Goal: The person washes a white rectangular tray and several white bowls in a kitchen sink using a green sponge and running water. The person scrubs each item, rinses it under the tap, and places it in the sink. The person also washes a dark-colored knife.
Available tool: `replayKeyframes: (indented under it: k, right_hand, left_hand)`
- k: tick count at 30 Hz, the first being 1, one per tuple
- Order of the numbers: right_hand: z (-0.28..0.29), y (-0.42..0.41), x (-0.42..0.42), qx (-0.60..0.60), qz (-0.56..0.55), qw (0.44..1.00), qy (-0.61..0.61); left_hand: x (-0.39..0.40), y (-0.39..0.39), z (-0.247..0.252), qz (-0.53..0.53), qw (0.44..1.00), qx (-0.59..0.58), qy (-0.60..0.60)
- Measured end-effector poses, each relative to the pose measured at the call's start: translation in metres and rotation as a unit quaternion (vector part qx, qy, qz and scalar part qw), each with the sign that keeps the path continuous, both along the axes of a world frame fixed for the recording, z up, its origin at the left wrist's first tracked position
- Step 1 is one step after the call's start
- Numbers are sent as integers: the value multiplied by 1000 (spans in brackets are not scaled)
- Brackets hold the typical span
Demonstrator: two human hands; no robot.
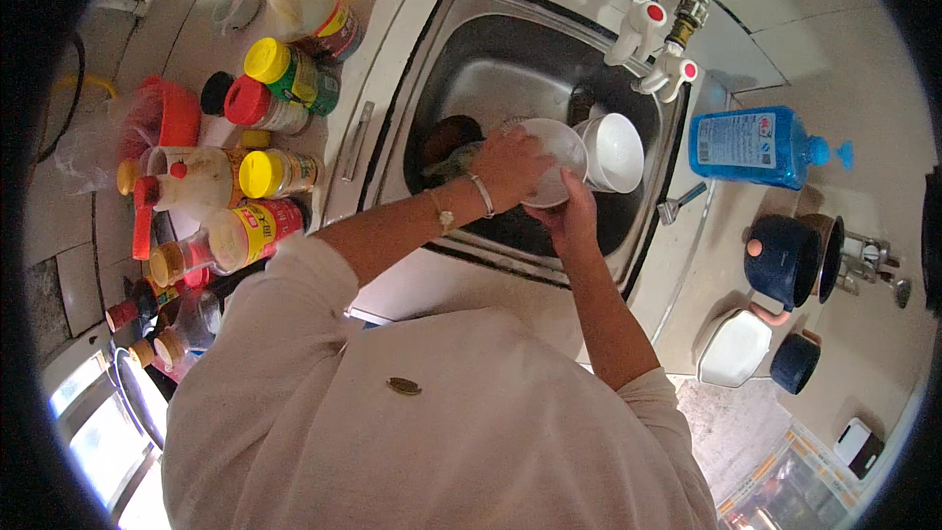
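A white bowl (557, 154) is tilted over the metal sink (500, 51). My right hand (570, 217) grips its lower rim, thumb on the near side. Across the bowl's inside and left rim lies my left hand (511, 165), its fingers spread over the bowl; whether it holds something against the bowl is hidden. Just to the right, stacked white bowls (614, 153) rest tilted in the sink. Left of my left hand, a dark round item (452, 138) lies in the basin, partly covered by something pale and unclear.
White taps (640, 29) with red caps rise behind the sink. To the right are a blue pump bottle (751, 147), a peeler-like tool (681, 202), a dark pot (781, 261) and a white dish (734, 348). Seasoning jars and bottles (280, 173) crowd the left counter.
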State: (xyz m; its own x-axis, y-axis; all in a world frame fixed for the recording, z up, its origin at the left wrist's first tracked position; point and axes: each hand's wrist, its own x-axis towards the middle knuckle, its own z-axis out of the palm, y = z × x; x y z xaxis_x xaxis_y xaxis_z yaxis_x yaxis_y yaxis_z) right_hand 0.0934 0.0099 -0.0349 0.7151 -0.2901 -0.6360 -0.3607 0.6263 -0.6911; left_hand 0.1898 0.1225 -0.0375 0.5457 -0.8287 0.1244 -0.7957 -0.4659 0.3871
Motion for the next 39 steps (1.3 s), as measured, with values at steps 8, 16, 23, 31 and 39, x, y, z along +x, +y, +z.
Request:
replayKeyframes:
  k: [8, 16, 23, 31, 39]
  right_hand:
    - [15, -1, -2, -261, 8, 965, 39]
    - [-6, 1, -18, -412, 63, 902, 115]
    - [4, 2, -20, -420, 52, 902, 82]
    - [0, 8, -21, -358, -7, 933, 36]
    - [15, 20, -9, -222, -68, 972, -30]
  left_hand:
    - [74, -2, 11, 72, 993, 53, 82]
    - [56, 10, -29, 41, 962, 249, 103]
    - [19, 21, -75, -62, 938, 328, 94]
    - [30, 35, 43, 165, 690, -113, 696]
    - [-57, -1, 14, 65, 976, -181, 104]
